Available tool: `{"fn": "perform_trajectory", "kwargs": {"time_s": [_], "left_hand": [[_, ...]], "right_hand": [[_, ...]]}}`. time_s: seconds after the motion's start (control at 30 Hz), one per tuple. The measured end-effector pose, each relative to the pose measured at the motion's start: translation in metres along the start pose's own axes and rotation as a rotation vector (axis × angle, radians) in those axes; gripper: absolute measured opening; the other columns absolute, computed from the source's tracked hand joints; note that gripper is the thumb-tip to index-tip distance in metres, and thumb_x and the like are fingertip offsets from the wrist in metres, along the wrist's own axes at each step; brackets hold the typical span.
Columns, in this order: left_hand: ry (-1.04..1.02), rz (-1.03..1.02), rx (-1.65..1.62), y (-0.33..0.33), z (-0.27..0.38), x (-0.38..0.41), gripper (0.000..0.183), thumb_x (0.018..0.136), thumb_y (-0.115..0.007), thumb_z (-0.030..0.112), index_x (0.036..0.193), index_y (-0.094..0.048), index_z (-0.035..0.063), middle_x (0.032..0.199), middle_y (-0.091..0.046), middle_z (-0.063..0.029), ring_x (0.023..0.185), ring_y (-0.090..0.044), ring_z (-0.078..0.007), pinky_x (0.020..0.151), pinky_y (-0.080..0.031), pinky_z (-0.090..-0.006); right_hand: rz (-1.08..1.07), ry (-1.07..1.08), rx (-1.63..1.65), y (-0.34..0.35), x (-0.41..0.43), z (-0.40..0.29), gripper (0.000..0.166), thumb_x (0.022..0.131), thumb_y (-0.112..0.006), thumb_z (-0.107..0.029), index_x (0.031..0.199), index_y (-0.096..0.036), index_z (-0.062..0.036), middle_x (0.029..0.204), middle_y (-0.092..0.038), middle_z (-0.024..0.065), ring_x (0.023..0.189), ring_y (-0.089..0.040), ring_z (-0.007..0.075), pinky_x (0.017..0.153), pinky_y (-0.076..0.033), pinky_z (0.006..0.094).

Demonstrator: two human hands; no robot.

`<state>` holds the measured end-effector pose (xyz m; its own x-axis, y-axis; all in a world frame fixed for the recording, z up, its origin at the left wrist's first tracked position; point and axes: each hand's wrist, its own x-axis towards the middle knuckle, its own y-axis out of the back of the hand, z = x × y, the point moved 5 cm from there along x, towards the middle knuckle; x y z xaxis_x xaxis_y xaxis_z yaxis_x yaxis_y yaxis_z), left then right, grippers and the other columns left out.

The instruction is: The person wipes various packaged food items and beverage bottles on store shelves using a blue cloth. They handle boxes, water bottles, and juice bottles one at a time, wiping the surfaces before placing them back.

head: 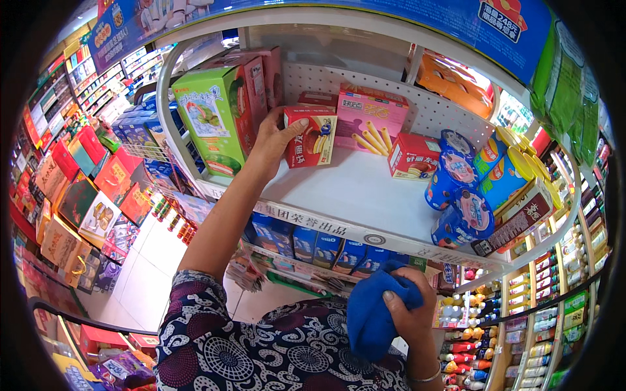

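Observation:
My left hand (274, 141) grips a red snack carton (309, 139) by its left side, on the white display shelf (337, 195). Its thumb lies across the carton's front. In my right hand (411, 303), a folded blue cloth (374, 313) hangs close to my body. Behind the gripped carton sits a second red carton (318, 99), partly hidden. To its right stands a pink wafer-roll box (370, 117). Another red carton (413, 156) rests on the shelf further right. A tall green box (210, 127) stands left of my left hand.
Blue cups (457, 168), blue cans with yellow lids (503, 166) and a brown-and-white box (523, 215) crowd the shelf's right end. Blue Oreo packs (327, 249) line the tier below. Gift boxes (100, 215) stand at left; bottles (533, 313) fill racks at right. Green packets (562, 83) hang upper right.

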<state>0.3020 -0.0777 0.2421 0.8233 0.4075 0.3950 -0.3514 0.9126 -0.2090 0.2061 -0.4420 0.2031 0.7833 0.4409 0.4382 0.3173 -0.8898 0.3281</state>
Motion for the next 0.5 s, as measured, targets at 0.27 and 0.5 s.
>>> {"fn": "perform_trajectory", "kwargs": {"time_s": [0.27, 0.5], "left_hand": [[0.04, 0.081, 0.084, 0.02, -0.027, 0.022, 0.046, 0.089, -0.064, 0.012, 0.13, -0.046, 0.0006, 0.117, -0.06, -0.0118, 0.104, -0.059, -0.0198, 0.094, -0.046, -0.0324], [0.236, 0.105, 0.212, 0.011, -0.043, 0.004, 0.038, 0.087, -0.066, 0.01, 0.122, -0.054, 0.0043, 0.112, -0.063, -0.0095, 0.098, -0.059, -0.0173, 0.089, -0.047, -0.0322]], "right_hand": [[-0.031, 0.025, -0.027, -0.001, 0.004, 0.007, 0.032, 0.073, -0.072, -0.005, 0.103, -0.06, -0.0012, 0.1, -0.063, 0.0164, 0.091, -0.063, 0.0261, 0.082, -0.048, 0.0324], [-0.037, 0.006, 0.006, -0.001, 0.003, 0.018, 0.033, 0.073, -0.073, -0.005, 0.103, -0.06, -0.0009, 0.1, -0.063, 0.0176, 0.093, -0.063, 0.0282, 0.084, -0.048, 0.0338]]}}
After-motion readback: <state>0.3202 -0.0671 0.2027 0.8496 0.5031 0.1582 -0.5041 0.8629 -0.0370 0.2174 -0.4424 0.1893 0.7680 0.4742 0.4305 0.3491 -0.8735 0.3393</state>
